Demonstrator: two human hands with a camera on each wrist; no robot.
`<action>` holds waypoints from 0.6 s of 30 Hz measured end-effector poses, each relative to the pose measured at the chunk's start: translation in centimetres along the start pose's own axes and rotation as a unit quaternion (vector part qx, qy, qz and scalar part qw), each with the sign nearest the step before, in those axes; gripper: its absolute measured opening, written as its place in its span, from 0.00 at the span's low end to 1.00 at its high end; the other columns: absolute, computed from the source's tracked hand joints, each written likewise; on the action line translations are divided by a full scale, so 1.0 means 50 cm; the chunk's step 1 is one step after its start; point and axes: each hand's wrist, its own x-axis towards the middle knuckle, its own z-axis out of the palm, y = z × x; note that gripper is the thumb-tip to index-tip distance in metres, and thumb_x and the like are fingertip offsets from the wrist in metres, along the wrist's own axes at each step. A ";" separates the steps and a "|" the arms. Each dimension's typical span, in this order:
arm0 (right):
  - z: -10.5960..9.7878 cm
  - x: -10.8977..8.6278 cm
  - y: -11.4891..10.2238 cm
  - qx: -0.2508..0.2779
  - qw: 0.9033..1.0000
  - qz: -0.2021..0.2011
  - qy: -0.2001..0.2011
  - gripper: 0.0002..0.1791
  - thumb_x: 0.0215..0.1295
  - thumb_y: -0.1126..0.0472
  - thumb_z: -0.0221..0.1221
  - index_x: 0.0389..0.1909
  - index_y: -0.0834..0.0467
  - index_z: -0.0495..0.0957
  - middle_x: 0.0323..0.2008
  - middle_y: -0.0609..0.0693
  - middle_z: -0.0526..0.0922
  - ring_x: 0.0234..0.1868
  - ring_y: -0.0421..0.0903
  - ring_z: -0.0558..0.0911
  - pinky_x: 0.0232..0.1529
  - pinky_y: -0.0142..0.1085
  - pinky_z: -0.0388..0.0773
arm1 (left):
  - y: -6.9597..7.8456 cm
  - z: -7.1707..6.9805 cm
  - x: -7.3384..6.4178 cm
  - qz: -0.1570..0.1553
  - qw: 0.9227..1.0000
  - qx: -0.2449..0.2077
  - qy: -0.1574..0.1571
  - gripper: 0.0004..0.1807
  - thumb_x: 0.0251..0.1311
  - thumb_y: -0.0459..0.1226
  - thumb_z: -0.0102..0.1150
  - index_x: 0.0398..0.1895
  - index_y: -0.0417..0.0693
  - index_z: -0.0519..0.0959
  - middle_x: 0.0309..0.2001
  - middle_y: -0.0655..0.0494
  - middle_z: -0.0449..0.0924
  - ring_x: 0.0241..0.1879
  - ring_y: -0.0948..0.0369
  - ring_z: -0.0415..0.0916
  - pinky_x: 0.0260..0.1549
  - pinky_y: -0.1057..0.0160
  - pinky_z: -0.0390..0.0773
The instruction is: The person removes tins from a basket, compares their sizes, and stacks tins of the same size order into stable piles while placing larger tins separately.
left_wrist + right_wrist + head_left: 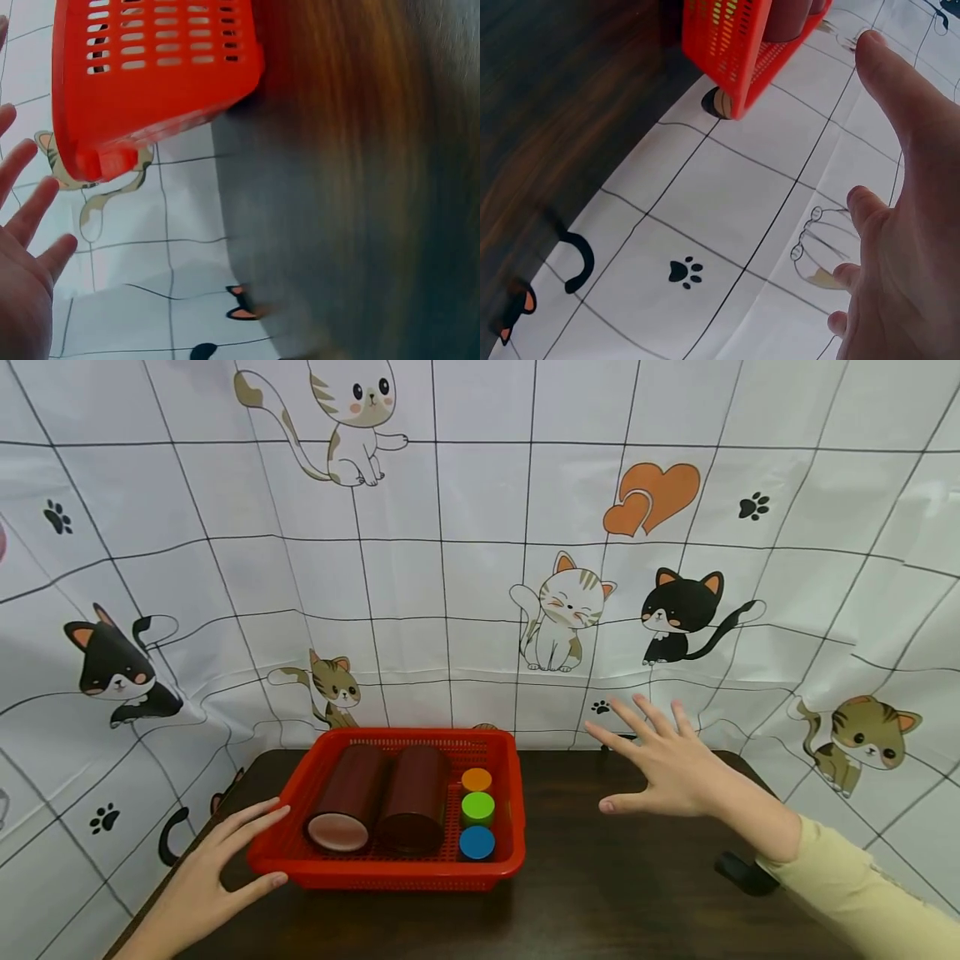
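Note:
A red plastic basket point(390, 875) stands on a dark wooden table. Two dark brown cylinders point(415, 793) lie side by side in it, the left one showing a pale pinkish end. Along the basket's right side sit three round pieces with an orange top point(476, 780), a green top point(477, 809) and a blue top point(477, 842). My left hand point(217, 872) is beside the basket's left edge, fingers spread; whether it touches the rim I cannot tell. To the right of the basket my right hand point(667, 768) hovers over the table with fingers spread, holding nothing.
The dark table top point(600, 893) extends to the right of the basket. A small black object point(745, 873) lies near the right forearm. Behind and at both sides hangs a white sheet point(480, 568) with grid lines and printed cats.

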 end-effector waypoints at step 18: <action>-0.004 0.080 -0.055 0.018 0.998 -0.049 0.025 0.52 0.52 0.21 0.56 0.76 0.37 0.55 0.80 0.55 0.48 0.79 0.63 0.44 0.72 0.74 0.36 | -0.019 0.021 -0.026 -0.059 0.997 -0.009 0.046 0.39 0.46 0.45 0.78 0.65 0.60 0.74 0.65 0.55 0.72 0.58 0.93 0.53 0.46 0.90 0.56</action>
